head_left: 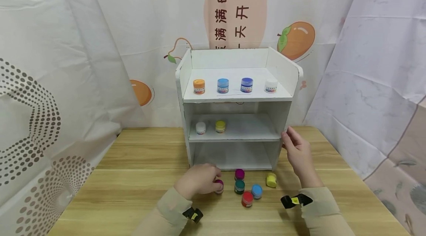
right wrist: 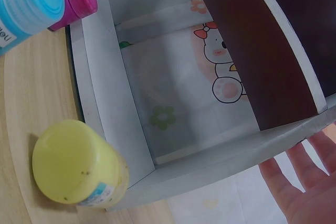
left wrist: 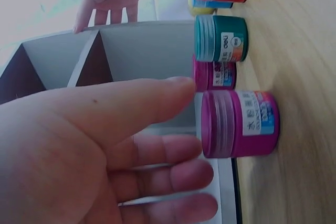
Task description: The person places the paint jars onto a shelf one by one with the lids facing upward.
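My left hand (head_left: pixel 199 180) is at a magenta paint jar (left wrist: pixel 241 124) standing on the table in front of the shelf unit. In the left wrist view the thumb and loosely bent fingers reach either side of its lid, with the lid in plain sight. My right hand (head_left: pixel 297 154) touches the right side of the white shelf unit (head_left: pixel 234 100) at the middle board, fingers nearly straight along the outer panel. Near the left hand stand a dark green jar (head_left: pixel 239 186), a second magenta jar (head_left: pixel 239 174), a red jar (head_left: pixel 247 199) and a blue jar (head_left: pixel 256 191).
A yellow jar (head_left: pixel 271 180) stands on the table (head_left: pixel 139 188) near the right forearm. Orange (head_left: pixel 199 86), light blue (head_left: pixel 223 86), dark blue (head_left: pixel 246 85) and white (head_left: pixel 271 85) jars line the top shelf. White (head_left: pixel 200 128) and yellow (head_left: pixel 220 126) jars occupy the middle shelf.
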The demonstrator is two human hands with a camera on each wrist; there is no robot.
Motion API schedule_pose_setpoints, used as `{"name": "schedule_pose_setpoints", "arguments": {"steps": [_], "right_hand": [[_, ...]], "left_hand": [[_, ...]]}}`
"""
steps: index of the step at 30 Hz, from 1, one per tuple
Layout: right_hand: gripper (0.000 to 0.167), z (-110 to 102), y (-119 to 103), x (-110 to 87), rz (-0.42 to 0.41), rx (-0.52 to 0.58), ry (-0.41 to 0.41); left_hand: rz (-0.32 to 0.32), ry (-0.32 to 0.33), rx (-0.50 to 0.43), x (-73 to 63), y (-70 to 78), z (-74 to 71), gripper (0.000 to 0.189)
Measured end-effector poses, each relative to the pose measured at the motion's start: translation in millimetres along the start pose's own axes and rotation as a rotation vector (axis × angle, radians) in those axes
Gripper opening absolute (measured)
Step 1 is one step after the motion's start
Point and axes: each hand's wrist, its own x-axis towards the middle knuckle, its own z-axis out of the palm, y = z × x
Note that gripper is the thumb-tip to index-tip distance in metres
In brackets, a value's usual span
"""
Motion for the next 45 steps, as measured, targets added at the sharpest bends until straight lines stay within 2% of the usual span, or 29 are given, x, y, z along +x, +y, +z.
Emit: {"name": "schedule_pose_setpoints", "arguments": {"steps": [6,16,27,37,45], "right_hand": [[0.049,0,-2,-0.8,-0.003,0.021,-0.003],[0.048,-1,0,0.4,-0.004,0.011,0.007],[0.049,-1,-2,0.4,-0.004,0.017,0.004],[0.050,0,-1,-1.0,0.009,0.010,0.006],[0.050,0,0,0.2,-0.002,0.018,-0.003]], "left_hand": [[-0.050,0.043,0.042,-0.3,5.1,2.5,0.036],[-0.082,0.048,0.114,0.5,11.1,5.3,0.026],[-0.059,0.063,0.095,0.4,11.1,5.4,0.019],[0.007,0.174,0.031,-3.4,2.0,-9.6,0.016],[0.056,0.307,-0.033,-17.2,-4.3,-30.6,0.020]]}}
